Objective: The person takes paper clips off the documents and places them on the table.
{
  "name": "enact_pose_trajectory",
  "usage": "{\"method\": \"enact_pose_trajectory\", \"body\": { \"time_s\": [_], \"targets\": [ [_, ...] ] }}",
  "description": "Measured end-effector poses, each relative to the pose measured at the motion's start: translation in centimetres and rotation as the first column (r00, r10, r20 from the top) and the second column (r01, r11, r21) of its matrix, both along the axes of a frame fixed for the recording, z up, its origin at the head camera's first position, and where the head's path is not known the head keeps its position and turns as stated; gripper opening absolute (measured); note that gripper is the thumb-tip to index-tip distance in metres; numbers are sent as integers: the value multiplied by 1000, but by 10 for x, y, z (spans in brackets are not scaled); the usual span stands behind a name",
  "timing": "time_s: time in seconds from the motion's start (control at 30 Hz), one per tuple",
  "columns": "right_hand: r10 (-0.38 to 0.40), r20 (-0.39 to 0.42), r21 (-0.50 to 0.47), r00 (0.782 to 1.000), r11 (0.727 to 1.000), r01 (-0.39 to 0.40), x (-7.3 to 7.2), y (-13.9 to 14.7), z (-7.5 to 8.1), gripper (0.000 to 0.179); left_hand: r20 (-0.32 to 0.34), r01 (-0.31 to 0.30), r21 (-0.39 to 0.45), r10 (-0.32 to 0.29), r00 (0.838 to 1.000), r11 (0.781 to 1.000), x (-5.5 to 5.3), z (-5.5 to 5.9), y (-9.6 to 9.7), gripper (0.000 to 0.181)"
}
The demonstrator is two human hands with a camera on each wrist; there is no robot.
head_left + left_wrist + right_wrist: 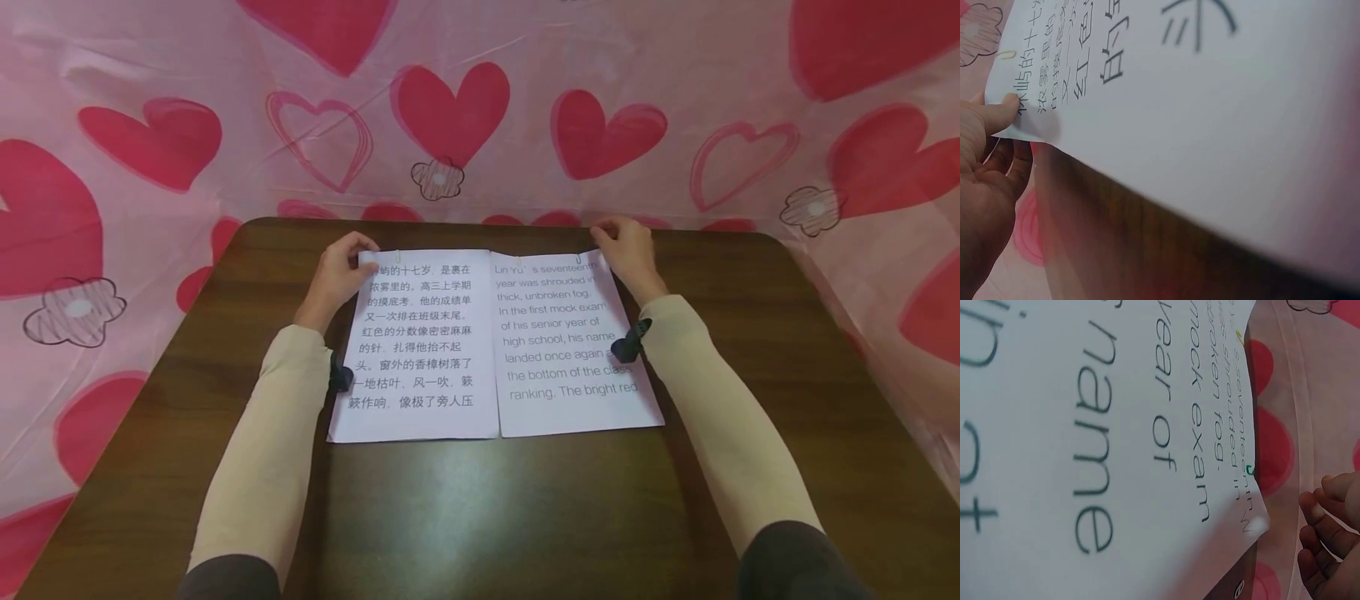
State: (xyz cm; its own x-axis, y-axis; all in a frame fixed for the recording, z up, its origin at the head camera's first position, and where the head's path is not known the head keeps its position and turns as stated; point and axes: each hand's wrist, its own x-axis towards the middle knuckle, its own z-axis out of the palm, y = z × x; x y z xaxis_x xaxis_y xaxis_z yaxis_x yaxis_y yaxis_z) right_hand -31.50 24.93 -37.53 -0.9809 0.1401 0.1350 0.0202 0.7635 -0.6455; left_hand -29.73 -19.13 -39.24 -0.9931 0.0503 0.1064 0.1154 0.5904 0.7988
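Observation:
Two stacks of white paper lie side by side on the table. The left stack (423,425) bears printed Chinese text, the right stack (585,414) English text. My left hand (336,273) pinches the top left corner of the Chinese sheet, thumb (1004,112) on top and fingers beneath. A yellow paper clip (1007,55) sits on that stack's top edge. My right hand (630,254) is just beyond the English stack's top right corner; the right wrist view shows its loosely bent fingers (1319,519) apart from the paper. A green paper clip (1250,469) is near that corner.
Another yellow paper clip (518,261) holds the English stack's top edge near the middle seam. The dark wooden table (420,517) extends around the papers. Behind it hangs a pink cloth (517,50) with red hearts. Dark wrist cameras (342,377) overhang the papers.

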Motion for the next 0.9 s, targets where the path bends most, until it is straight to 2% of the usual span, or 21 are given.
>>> {"method": "enact_pose_trajectory", "body": {
  "time_s": [0.27, 0.6, 0.9],
  "targets": [
    [21, -31, 3, 999, 1000, -21, -4, -10, 1, 35, -4, -3, -2, 3, 1000, 1000, -1, -2, -1, 25],
    [73, -61, -31, 995, 997, -75, -6, -24, 7, 33, 31, -25, -15, 25, 999, 1000, 0, -5, -2, 27],
    [94, -71, -51, 993, 994, -97, -8, -33, 10, 31, 1, -17, -16, 17, 1000, 1000, -2, -4, -1, 26]
  ]
}}
